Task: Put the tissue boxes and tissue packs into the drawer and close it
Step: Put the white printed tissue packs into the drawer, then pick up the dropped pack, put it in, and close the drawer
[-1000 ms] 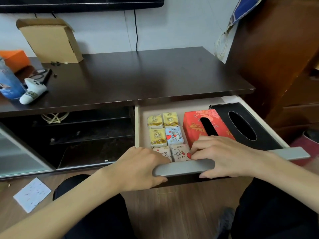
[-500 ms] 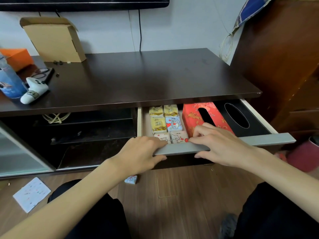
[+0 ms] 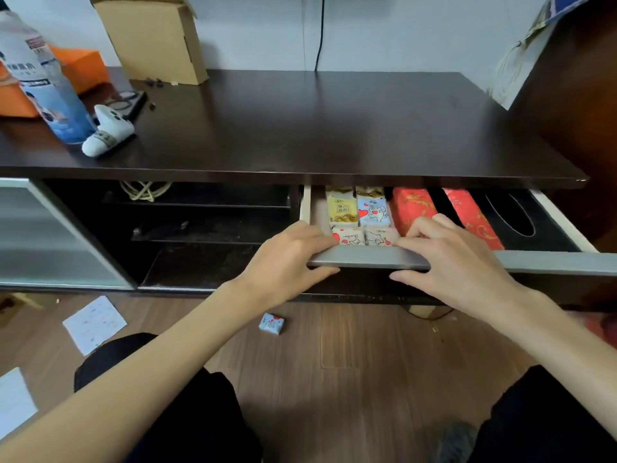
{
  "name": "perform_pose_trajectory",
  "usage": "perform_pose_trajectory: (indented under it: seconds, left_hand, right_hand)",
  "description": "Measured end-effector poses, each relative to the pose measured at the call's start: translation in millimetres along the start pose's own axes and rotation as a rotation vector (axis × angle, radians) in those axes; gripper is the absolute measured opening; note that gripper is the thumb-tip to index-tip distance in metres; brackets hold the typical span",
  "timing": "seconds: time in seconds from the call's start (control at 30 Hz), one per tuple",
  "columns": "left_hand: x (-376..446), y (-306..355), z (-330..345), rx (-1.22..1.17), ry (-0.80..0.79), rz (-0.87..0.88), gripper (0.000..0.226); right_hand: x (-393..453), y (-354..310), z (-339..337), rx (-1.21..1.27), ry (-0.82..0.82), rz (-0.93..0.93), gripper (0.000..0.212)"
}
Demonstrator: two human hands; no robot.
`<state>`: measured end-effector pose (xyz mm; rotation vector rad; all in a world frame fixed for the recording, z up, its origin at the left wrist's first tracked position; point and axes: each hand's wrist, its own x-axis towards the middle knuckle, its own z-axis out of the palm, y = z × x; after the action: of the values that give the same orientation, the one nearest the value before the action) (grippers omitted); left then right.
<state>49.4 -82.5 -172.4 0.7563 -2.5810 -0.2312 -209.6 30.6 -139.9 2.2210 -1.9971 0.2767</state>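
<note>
Both hands (image 3: pixel 374 262) grip the drawer's (image 3: pixel 551 262) smooth grey rectangular front edge.

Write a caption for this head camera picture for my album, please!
Both hands, left hand and right hand, grip the half-open drawer of tissue packs.

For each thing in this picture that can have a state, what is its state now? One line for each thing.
Drawer: partly open, not yet shut.
Left hand: gripping the drawer front's left end.
Right hand: gripping the drawer front.
Red tissue box: inside the drawer, lying flat.
Black tissue box: inside the drawer, far right.
Tissue packs: in rows inside the drawer.
One small pack: on the floor, outside the drawer.
Cardboard box: upright on the cabinet top, flap open.
</note>
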Motion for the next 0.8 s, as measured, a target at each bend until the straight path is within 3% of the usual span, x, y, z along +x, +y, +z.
perform_pose_trajectory:
  seconds: [0.07,0.17,0.23,0.3,0.4,0.5,0.6,0.7,0.8]
  left_hand:
    - [-14,-12,-5,-0.011,0.055,-0.006,0.041]
    - [-44,-40,-13,-0.041,0.112,-0.098,0.036]
    - [-67,-62,-16,-0.061,0.105,-0.205,0.025]
    - [-89,-86,-15,-0.049,-0.002,-0.353,0.015]
    - [-114,-126,-5,0.053,-0.316,-0.556,0.018]
    - [-135,-170,9,0.099,-0.464,-0.624,0.033]
    - [-152,-221,23,0.122,-0.538,-0.651,0.034]
    - [-165,-265,44,0.217,-0.592,-0.649,0.022]
    - [-175,-290,71,0.247,-0.572,-0.692,0.021]
  right_hand:
    - [-5,-17,8,0.068,0.164,-0.069,0.048]
    - [-14,-57,33,0.277,0.354,-0.307,0.019]
    - [-18,-88,63,0.43,0.262,-0.411,0.012]
    - [-16,-120,102,0.539,0.054,-0.387,0.01]
    - [4,-162,183,0.661,-0.294,-0.177,0.011]
    - [40,-189,270,0.696,-0.531,0.107,0.015]
    - [77,-209,351,0.743,-0.638,0.377,0.018]
    - [107,-221,421,0.762,-0.685,0.604,0.018]
    - [125,-223,484,0.603,-0.737,0.661,0.036]
